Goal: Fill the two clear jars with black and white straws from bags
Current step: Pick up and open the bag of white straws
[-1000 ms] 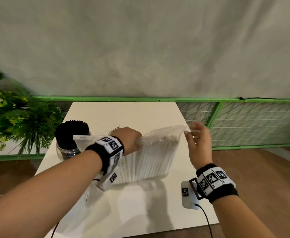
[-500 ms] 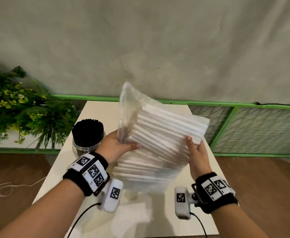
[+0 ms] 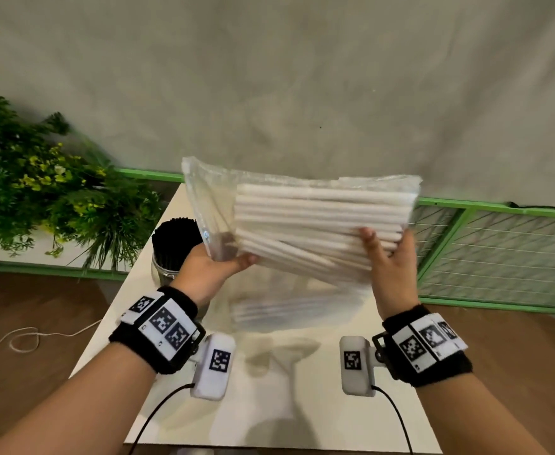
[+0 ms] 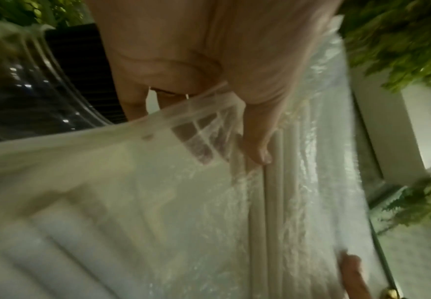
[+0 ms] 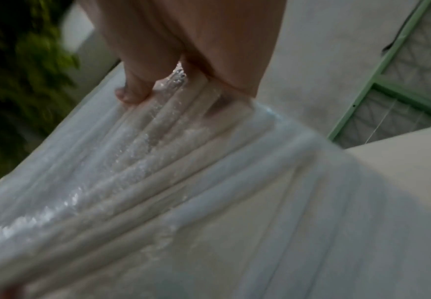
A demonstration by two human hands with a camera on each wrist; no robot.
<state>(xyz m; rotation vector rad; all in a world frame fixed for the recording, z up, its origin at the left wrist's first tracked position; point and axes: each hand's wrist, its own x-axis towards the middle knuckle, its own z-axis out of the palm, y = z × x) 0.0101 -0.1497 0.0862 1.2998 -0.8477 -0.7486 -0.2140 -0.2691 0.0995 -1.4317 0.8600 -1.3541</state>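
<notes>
A clear plastic bag of white straws [image 3: 319,224] is held up in the air above the white table [image 3: 302,405], its straws lying nearly level. My left hand [image 3: 215,267] grips its left lower corner, thumb on the front, fingers behind the plastic [image 4: 201,141]. My right hand [image 3: 383,254] grips the right end, thumb pressed on the bag [image 5: 158,182]. A clear jar packed with black straws [image 3: 175,247] stands on the table just left of my left hand, and also shows in the left wrist view as the jar [image 4: 76,66]. A second jar is hidden.
Green plants [image 3: 39,198] stand left of the table, close to the jar. A green wire fence [image 3: 499,251] runs along the right and behind. A white cord [image 3: 23,339] lies on the wooden floor at the left. A grey wall rises behind.
Both hands have lifted the bag of white straws off the table and turned it, so the straws went from steeply slanted to nearly level. The right hand now grips the bag's right end.
</notes>
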